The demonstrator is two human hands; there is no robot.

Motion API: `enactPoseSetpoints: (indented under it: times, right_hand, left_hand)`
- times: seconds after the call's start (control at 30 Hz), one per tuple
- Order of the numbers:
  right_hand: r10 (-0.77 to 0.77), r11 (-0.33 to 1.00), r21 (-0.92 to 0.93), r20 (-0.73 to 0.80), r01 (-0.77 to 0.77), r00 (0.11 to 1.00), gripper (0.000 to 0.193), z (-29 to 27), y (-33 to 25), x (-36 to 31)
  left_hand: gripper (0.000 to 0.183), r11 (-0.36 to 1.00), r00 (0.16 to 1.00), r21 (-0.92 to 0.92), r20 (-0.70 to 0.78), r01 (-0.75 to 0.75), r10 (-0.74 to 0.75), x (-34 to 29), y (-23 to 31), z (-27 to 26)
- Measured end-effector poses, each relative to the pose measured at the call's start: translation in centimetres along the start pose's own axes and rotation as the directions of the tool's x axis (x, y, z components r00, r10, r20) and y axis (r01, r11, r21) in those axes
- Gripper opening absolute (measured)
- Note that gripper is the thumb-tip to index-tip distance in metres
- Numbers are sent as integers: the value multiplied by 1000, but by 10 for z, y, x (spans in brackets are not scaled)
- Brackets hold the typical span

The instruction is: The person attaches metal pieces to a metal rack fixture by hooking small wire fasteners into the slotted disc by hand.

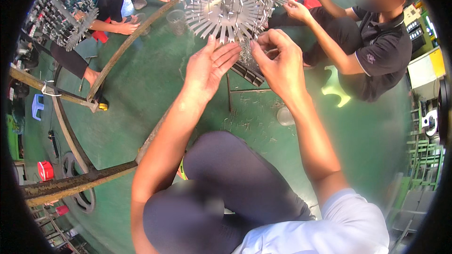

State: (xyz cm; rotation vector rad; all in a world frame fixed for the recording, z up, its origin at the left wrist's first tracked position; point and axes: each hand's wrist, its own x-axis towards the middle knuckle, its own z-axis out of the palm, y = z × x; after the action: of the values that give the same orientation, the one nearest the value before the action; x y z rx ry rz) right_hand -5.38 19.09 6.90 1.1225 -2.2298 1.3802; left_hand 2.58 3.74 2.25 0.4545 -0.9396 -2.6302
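Observation:
A round metal rack [226, 14] with slotted, finger-like prongs and small metal pieces on it stands in front of me on an upright post. My left hand [210, 64] is below its near rim, palm turned up, fingers stretched out and thumb raised near the prongs. At the rim's right side is my right hand [282, 58], its fingers bent and drawn toward the thumb. What sits between those fingertips is too small to make out. Between my hands hangs a cluster of small silvery metal pieces [246, 50], above a dark tray [248, 73].
Curved metal frame bars [117, 61] cross the left side. A co-worker in a dark shirt [383, 42] sits at the right, hands at the rack; another person's hand [127, 28] shows at upper left by a second rack [61, 14]. A yellow-green stool [335, 87] stands at right.

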Motion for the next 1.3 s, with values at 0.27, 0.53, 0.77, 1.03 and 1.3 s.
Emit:
enactPoseSetpoints:
  times: [0.27,0.53,0.77,1.03,1.3]
  right_hand:
    - [71,978,194,55,-81,996,16,-4,-6,-17]
    - [41,935,338,184,-103,982,14,-27,-36,-28]
    - [137,687,626,387,-369,912,7,-29,-25,-37]
    - [364,625,584,368,-517,856,14,-24,30,-63]
    - [826,474,-296,476,-829,302,16,10,199,-283]
  left_hand:
    - [32,323,959,903,271,-283,82,-62,47,45]
    - [21,316,856,845,271,-430,440,-79,22,65]
    - [19,261,812,816,370,-516,451,-76,22,55]
    - [20,123,776,851,395,-511,492,-79,41,47]
    - [25,-186,740,871,485,-454,466,-78,46,33]
